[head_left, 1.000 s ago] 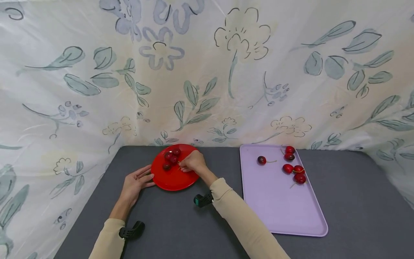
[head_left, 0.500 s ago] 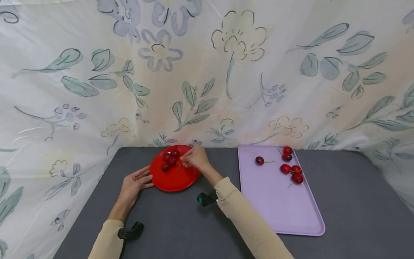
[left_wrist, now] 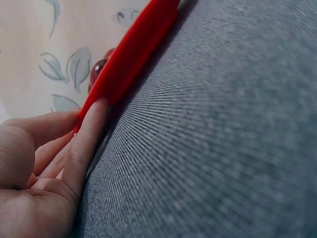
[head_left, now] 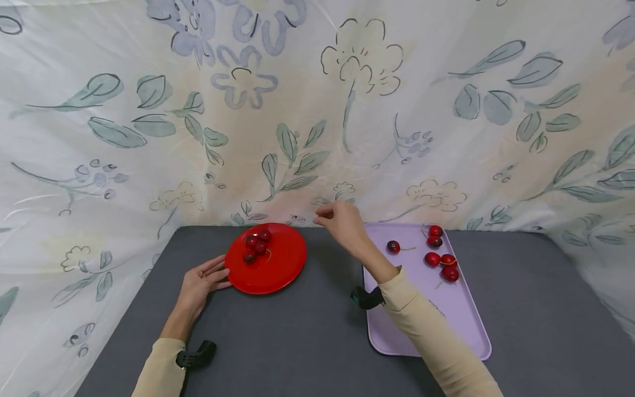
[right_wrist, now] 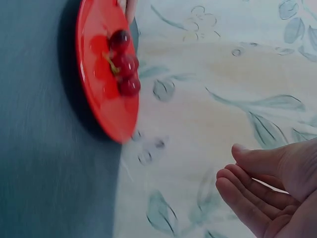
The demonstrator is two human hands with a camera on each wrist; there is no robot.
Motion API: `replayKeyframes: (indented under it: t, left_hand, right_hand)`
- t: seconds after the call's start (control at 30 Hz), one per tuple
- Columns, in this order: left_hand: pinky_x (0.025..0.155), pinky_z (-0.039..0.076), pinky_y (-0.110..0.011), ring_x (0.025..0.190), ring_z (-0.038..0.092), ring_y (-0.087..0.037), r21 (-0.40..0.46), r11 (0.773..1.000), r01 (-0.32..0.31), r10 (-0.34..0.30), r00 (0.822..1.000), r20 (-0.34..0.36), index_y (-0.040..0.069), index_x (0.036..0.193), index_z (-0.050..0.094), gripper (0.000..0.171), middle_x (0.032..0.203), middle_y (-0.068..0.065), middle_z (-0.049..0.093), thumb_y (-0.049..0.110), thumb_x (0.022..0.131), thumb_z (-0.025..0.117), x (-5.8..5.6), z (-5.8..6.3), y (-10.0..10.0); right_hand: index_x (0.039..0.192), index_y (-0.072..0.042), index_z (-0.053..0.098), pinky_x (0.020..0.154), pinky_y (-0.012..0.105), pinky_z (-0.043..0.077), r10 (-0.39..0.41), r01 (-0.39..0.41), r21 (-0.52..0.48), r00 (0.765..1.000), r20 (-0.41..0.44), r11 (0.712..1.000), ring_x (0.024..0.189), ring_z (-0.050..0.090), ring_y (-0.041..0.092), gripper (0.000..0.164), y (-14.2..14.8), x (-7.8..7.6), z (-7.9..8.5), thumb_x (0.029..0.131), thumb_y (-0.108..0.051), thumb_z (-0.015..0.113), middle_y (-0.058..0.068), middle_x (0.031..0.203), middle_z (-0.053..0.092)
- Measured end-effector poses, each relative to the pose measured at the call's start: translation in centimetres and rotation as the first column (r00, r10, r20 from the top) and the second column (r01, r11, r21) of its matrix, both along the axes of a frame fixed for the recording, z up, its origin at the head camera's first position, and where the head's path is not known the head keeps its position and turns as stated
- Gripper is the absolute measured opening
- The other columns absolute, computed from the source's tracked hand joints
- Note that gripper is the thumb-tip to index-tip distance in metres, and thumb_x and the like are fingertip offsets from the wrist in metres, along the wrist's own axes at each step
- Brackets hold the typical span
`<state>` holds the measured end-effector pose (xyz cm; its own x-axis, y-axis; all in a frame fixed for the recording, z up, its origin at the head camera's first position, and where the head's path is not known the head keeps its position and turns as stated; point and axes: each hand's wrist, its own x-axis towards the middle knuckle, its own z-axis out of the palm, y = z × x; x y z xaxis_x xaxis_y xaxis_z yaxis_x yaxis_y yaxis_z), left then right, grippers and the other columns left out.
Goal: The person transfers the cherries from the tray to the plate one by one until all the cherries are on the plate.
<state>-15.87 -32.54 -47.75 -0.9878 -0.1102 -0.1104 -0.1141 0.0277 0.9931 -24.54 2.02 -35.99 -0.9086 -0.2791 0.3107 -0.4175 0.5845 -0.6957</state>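
Red plate [head_left: 283, 259] is pinched by the left hand [head_left: 198, 284], prob so it won't slide with those cherries [head_left: 261, 247] on it. Right hand [head_left: 344, 223] just hovers empty, loosely curved.

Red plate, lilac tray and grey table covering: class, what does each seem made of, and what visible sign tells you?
Red plate: probably glossy plastic; it mirrors the cherries in the right wrist view.
Lilac tray: likely moulded plastic, fairly matte, with even colour and rounded corners.
Grey table covering: apparently matte fabric; fine ribbed lines show in the left wrist view.
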Motion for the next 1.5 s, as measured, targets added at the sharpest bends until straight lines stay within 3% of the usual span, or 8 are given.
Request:
replayKeyframes:
  t: [0.23,0.5,0.8,1.0,1.2,1.33,1.5]
  left_hand:
    - [0.083,0.059,-0.032,0.099,0.068,-0.006,-0.01,1.0,0.007,-0.007,1.0,0.014,-0.003,0.147,0.04,0.061,0.145,-0.019,0.046,0.013,0.095,0.066,0.2,0.4,0.0]
    - [0.083,0.059,-0.031,0.098,0.068,-0.005,-0.005,1.0,0.008,-0.008,1.0,0.007,-0.002,0.148,0.039,0.06,0.147,-0.023,0.042,0.011,0.095,0.065,0.4,0.3,0.1]
    - [0.083,0.059,-0.031,0.098,0.068,-0.005,0.003,1.0,0.017,-0.017,1.0,0.003,-0.002,0.148,0.038,0.058,0.149,-0.025,0.038,0.01,0.096,0.063,0.4,0.4,0.1]
    - [0.084,0.059,-0.032,0.099,0.067,-0.005,-0.014,1.0,0.015,-0.014,1.0,0.015,-0.002,0.148,0.038,0.06,0.148,-0.025,0.04,0.011,0.096,0.064,0.6,0.5,0.2]
    - [0.083,0.059,-0.033,0.099,0.068,-0.005,-0.017,1.0,-0.011,0.011,1.0,0.019,-0.002,0.147,0.04,0.061,0.145,-0.021,0.045,0.012,0.094,0.067,0.6,0.3,0.3]
    - [0.083,0.059,-0.033,0.1,0.068,-0.005,-0.023,1.0,-0.008,0.009,1.0,0.014,-0.002,0.148,0.039,0.062,0.146,-0.02,0.045,0.013,0.094,0.067,0.5,0.2,0.3]
    - [0.084,0.058,-0.033,0.1,0.067,-0.005,-0.028,1.0,-0.007,0.008,1.0,0.01,-0.001,0.147,0.04,0.061,0.146,-0.021,0.044,0.013,0.095,0.066,0.4,0.2,0.3]
  right_hand:
    - [0.101,0.0,0.077,0.071,0.037,0.061,-0.04,0.044,0.045,0.996,-0.084,0.998,0.084,0.07,0.024,0.018,4.8,1.1,-0.2,0.086,-0.01,0.076,0.012,0.096,0.074]
    - [0.103,0.0,0.075,0.072,0.041,0.061,-0.063,0.066,0.072,0.997,-0.044,0.995,0.083,0.069,0.026,0.018,10.8,1.2,-1.4,0.088,-0.008,0.074,0.014,0.097,0.074]
    - [0.102,0.008,0.073,0.074,0.047,0.052,-0.153,0.153,0.278,0.988,-0.02,0.948,0.098,0.062,0.039,0.019,16.5,0.1,-3.5,0.086,0.0,0.072,0.024,0.103,0.07]
    - [0.092,0.006,0.076,0.078,0.052,0.055,-0.162,0.133,0.384,0.986,0.043,0.914,0.098,0.064,0.041,0.011,17.8,-0.1,-5.6,0.083,0.0,0.072,0.023,0.097,0.071]
    - [0.09,0.003,0.077,0.077,0.049,0.056,-0.131,0.082,0.379,0.986,0.106,0.922,0.089,0.065,0.035,0.011,17.5,-0.4,-7.0,0.082,-0.004,0.075,0.019,0.092,0.072]
    - [0.087,0.0,0.078,0.069,0.043,0.056,-0.129,0.087,0.388,0.988,0.084,0.918,0.079,0.064,0.027,0.007,17.3,-0.7,-7.7,0.082,-0.003,0.075,0.015,0.086,0.073]
    - [0.085,0.001,0.077,0.068,0.043,0.058,-0.117,0.082,0.394,0.991,0.066,0.915,0.074,0.064,0.025,0.004,17.3,-0.7,-7.7,0.083,-0.002,0.073,0.013,0.081,0.072]
